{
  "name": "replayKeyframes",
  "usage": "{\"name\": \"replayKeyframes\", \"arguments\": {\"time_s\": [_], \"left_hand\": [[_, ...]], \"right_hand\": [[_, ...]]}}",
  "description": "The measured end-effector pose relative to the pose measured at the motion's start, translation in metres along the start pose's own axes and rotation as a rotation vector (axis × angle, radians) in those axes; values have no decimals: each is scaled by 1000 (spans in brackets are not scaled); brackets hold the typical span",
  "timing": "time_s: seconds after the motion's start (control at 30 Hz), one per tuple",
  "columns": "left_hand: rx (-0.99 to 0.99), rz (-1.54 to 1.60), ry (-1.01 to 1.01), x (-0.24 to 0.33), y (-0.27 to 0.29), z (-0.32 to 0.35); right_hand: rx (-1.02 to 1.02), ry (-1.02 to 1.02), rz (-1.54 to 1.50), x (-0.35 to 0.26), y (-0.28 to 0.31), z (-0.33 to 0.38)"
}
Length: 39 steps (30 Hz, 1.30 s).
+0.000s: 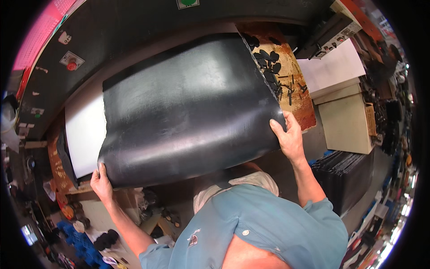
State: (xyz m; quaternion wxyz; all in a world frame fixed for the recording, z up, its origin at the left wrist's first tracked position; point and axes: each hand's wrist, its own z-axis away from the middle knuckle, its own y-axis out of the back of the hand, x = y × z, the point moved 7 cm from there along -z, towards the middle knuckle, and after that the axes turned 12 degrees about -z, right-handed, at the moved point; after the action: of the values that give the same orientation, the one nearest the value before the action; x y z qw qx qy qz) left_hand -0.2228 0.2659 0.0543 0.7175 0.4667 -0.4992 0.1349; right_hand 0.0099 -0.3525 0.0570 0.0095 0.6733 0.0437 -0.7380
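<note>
A large, glossy black sheet, rubber-like and bendy, stretches between my two hands. My left hand grips its near left corner, thumb on top and fingers underneath. At the near right corner my right hand pinches the edge, thumb above the sheet. The near part bows downward, while the far part lies over the machine's bed. A white board shows beneath it on the left. Past the ragged right edge, small black cut pieces lie scattered on a worn brown-yellow board.
A dark machine beam with a red button and a green button spans the far side. A control box juts out at the upper right. Stacked black sheets stand right of me, below a pale cabinet. Blue crates sit lower left.
</note>
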Motion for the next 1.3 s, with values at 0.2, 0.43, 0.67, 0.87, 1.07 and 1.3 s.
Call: {"name": "replayKeyframes", "arguments": {"time_s": [0.2, 0.43, 0.67, 0.87, 1.07, 1.3], "left_hand": [[36, -371, -185, -37, -11, -79], [144, -512, -344, 80, -104, -267], [-58, -624, -407, -14, -16, -112], [-7, -617, -313, -45, 15, -44], [-47, -220, -208, -41, 18, -77], [69, -436, -291, -26, -19, -186]], "right_hand": [[15, 214, 170, 15, -41, -15], [223, 294, 686, -45, -136, -229], [236, 403, 782, 3, -78, -20], [397, -221, 675, 70, -72, 100], [368, 79, 394, 60, -62, 81], [287, 157, 495, -4, -114, -29]]}}
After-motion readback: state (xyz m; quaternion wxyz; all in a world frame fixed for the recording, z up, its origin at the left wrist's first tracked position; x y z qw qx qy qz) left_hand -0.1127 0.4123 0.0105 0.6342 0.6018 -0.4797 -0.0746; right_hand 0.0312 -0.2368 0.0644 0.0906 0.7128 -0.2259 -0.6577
